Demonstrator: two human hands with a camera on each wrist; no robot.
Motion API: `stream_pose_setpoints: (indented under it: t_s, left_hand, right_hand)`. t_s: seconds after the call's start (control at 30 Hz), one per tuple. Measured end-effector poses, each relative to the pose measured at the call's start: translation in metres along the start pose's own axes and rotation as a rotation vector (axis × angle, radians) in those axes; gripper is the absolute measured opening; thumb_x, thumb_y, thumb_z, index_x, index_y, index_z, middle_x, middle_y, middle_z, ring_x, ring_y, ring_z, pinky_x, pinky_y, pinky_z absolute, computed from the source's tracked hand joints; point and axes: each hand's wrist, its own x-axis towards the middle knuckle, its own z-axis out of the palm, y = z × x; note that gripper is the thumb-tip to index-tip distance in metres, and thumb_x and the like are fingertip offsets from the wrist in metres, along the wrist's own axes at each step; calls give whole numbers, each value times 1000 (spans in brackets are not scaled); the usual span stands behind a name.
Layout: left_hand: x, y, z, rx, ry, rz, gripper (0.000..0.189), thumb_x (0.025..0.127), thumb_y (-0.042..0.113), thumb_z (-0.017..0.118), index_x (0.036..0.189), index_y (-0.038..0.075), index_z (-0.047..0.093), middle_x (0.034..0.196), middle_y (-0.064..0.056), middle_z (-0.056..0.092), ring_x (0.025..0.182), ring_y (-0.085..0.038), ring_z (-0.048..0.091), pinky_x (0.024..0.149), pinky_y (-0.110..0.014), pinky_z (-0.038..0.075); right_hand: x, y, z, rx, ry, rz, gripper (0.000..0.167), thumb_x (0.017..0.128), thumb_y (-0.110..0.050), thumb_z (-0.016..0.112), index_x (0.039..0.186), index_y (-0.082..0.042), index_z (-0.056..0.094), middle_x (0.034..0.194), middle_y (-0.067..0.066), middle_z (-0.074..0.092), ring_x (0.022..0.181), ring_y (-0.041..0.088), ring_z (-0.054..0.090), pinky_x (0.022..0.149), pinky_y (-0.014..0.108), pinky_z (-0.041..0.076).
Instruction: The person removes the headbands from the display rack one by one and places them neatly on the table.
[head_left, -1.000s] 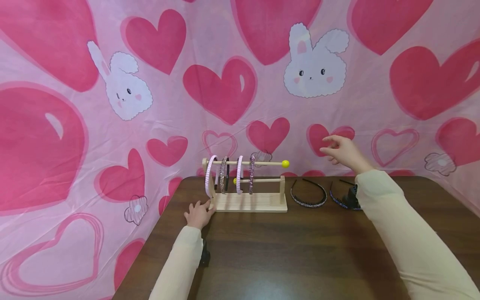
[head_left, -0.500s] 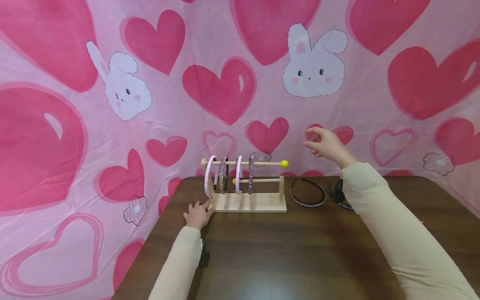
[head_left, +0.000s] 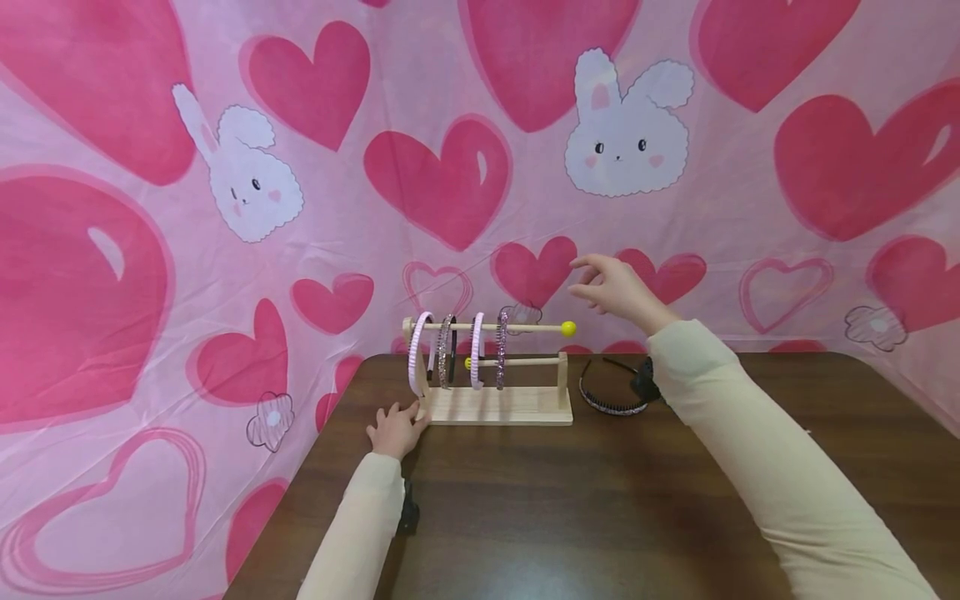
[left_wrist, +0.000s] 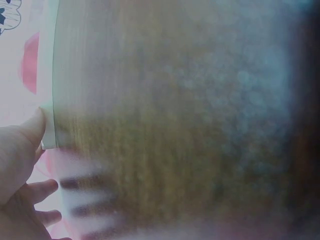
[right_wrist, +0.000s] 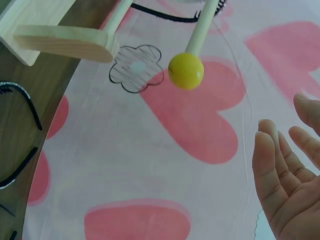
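Headbands (head_left: 476, 354), four, hung on upper rod (head_left: 536, 327) of wooden rack (head_left: 495, 406).
Left hand (head_left: 396, 431) fingers spread, thumb touching rack's left end. Right hand (head_left: 617, 289) mid-air above and right of yellow ball (head_left: 568, 328), thumb and fingers apart, slightly bent. Dark headband (head_left: 617, 409) on table (head_left: 540, 508), right of rack, partly hidden by right wrist.

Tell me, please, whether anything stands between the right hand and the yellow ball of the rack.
Nothing visible does. In the head view, the right hand is above and right of the ball; the right wrist view shows only backdrop in the gap between them. The hanging headbands are beyond the ball.
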Motion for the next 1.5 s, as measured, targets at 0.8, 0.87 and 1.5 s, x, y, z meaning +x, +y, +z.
stream_pose_setpoints:
  t_s: [0.8, 0.87, 1.5]
  left_hand:
    - [-2, 0, -1, 14, 10, 18, 52, 92, 37, 53, 136, 11, 47, 137, -28, 35, 125, -52, 21, 92, -66, 18]
    - [-3, 1, -2, 13, 9, 18, 52, 92, 37, 54, 136, 10, 47, 137, -28, 35, 125, -51, 21, 92, -66, 18]
    - [-1, 1, 0, 1, 4, 2, 53, 91, 37, 55, 136, 11, 46, 138, -28, 34, 126, -51, 20, 93, -67, 16]
  right_hand:
    - [9, -24, 41, 24, -94, -37, 49, 86, -13, 65, 131, -6, 46, 103, 17, 54, 63, 28, 62, 57, 40, 52]
    - [9, -25, 44, 17, -96, -33, 48, 86, -14, 65, 131, -7, 47, 103, 16, 54, 63, 28, 62, 56, 39, 52]
    - [9, -32, 77, 38, -153, -41, 48, 84, -14, 68, 128, -5, 49, 113, 21, 54, 67, 25, 62, 58, 35, 52]
